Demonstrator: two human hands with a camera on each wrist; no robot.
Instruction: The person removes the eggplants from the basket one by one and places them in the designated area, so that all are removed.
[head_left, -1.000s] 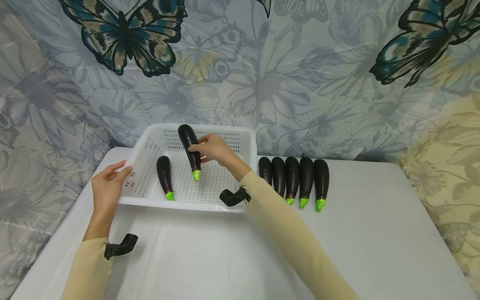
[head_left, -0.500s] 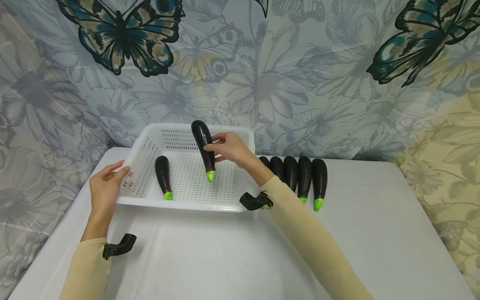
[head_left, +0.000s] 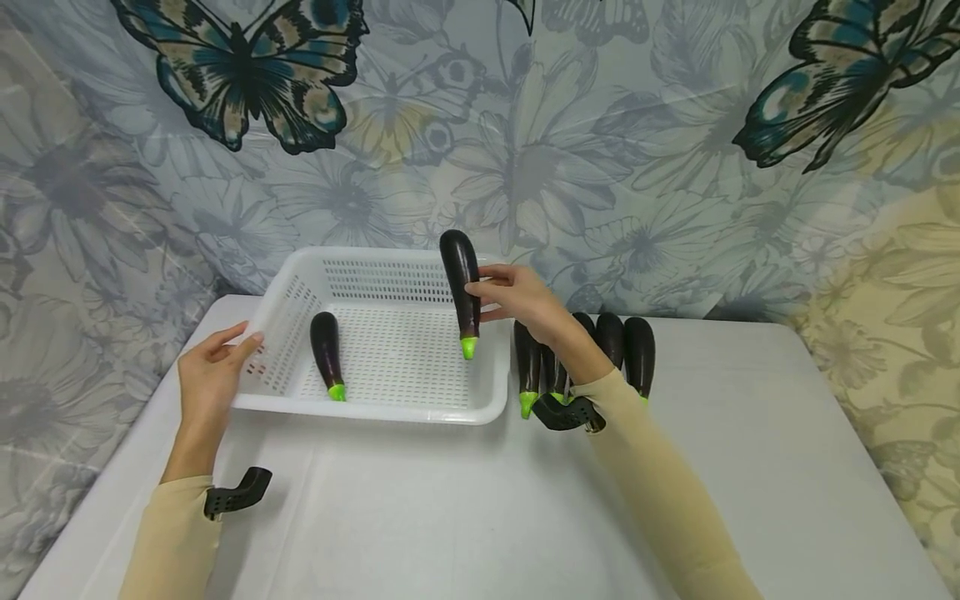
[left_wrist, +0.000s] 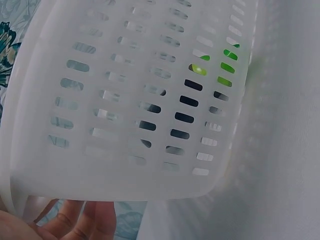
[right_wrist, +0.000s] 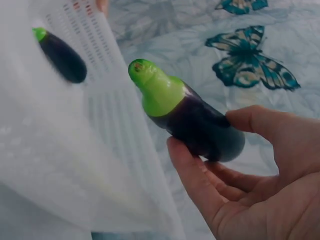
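Note:
My right hand (head_left: 525, 302) pinches a dark purple eggplant (head_left: 459, 279) between thumb and fingers, above the right end of a white perforated plastic basket (head_left: 420, 415). Its bright green stem end points down in the head view; the right wrist view shows this eggplant (right_wrist: 200, 125) clear of the basket wall. At the basket's left end, my left hand (head_left: 208, 375) grips the rim. Close by, in the left wrist view, the curled fingers (left_wrist: 75, 220) lie at the basket's edge. Another eggplant (head_left: 326, 354) lies on the basket floor toward the left.
Right of the basket, several eggplants stand in a row on the white table (head_left: 750, 433), the rightmost eggplant (head_left: 640, 354) in plain sight. My right forearm partly covers the row. A patterned butterfly cloth (head_left: 600, 167) hangs right behind the table.
My right hand has carried the eggplant rightward and slightly up, from the basket's middle to its right end. The left hand keeps its grip on the rim.

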